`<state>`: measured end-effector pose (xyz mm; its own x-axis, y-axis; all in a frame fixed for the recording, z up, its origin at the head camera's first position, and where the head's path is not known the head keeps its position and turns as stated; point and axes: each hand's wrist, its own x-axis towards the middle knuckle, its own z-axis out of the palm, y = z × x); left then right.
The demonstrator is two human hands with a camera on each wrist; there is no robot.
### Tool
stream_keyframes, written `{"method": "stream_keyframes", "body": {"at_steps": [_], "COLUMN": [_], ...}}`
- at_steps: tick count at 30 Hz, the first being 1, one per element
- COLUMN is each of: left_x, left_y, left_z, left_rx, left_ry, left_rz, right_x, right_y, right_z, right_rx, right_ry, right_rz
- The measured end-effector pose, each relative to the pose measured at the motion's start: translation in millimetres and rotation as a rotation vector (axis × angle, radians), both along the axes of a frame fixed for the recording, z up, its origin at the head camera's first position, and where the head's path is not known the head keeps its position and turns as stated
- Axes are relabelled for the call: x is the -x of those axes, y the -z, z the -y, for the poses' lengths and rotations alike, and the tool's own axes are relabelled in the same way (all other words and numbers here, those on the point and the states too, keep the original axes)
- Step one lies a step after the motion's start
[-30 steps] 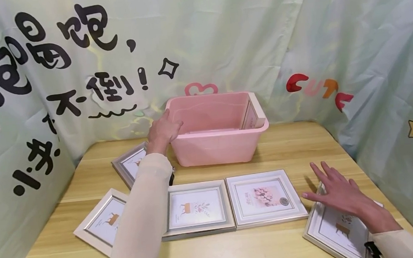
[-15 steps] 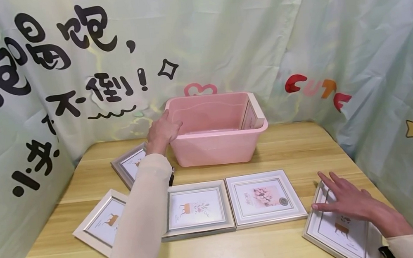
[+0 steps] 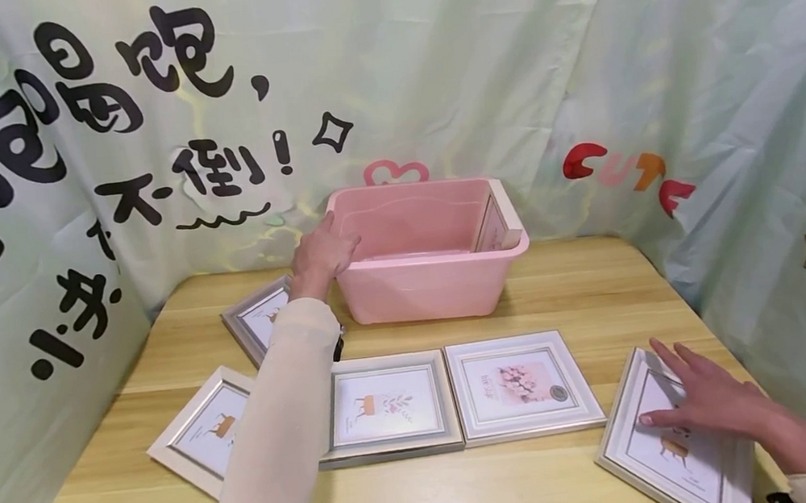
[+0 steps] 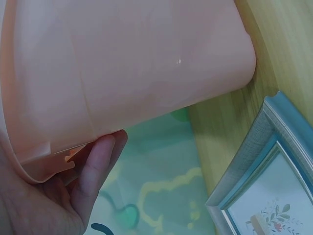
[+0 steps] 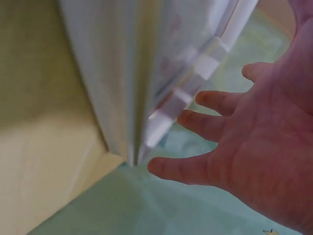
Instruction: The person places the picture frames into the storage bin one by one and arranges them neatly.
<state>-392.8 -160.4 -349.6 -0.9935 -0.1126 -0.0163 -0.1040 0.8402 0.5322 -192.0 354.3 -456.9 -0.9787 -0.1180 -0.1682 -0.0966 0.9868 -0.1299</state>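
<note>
My left hand (image 3: 323, 257) grips the left rim of a pink plastic bin (image 3: 421, 290) at the back of the table. In the left wrist view its fingers (image 4: 100, 166) curl under that rim. My right hand (image 3: 716, 395) hovers at the far-right picture frame (image 3: 628, 440), fingers spread over its face and outer side. From the right wrist, straight fingers (image 5: 178, 170) point at layered frame edges (image 5: 168, 115); whether they touch is unclear. One light picture frame (image 3: 507, 213) stands on edge inside the bin, against its right wall.
Two picture frames lie side by side at the middle, one with a plant print (image 3: 388, 403) and a white one with pink flowers (image 3: 525, 385). At left lie a cream frame (image 3: 195, 441) and a grey-brown frame (image 3: 249, 319), both partly behind my left sleeve. A printed cloth (image 3: 444, 77) encloses the table.
My right hand has moved right and toward me across the far-right frame, uncovering its upper left corner. The left hand keeps its grip on the bin, which has not moved.
</note>
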Motion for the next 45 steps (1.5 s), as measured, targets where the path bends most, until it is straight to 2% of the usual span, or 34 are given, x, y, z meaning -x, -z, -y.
{"method": "stream_keyframes", "body": {"at_steps": [5,10,18,27,31,38,45], "left_x": [0.6,0.6,0.5,1.4,1.7,0.7,-0.5], "left_y": [0.8,0.7,-0.2,-0.7,-0.7,-1.3,-1.6], "left_z": [-1.9,-2.7,-3.9,-4.4,-3.4,-3.5,-2.7], "left_rx": [0.011,0.004,0.005,0.040,0.039,0.016,0.002], "left_ry": [-0.006,0.000,0.007,0.024,0.025,0.003,-0.005], "left_rz": [-0.004,0.005,-0.002,-0.002,0.005,0.012,0.008], "right_x": [-3.1,-5.2,-2.8,-4.1,-3.4,-5.8,-4.7], "right_y": [6.3,8.6,10.2,4.9,3.9,0.9,-6.1], "right_z": [-2.4,-1.1,2.6,2.3,2.3,1.2,2.7], "right_rx": [0.011,-0.016,0.023,0.027,0.041,0.000,-0.044], "right_ry": [0.002,0.017,0.053,0.078,0.094,0.053,0.050], "right_rz": [0.005,-0.032,-0.078,-0.139,-0.137,-0.186,-0.182]}}
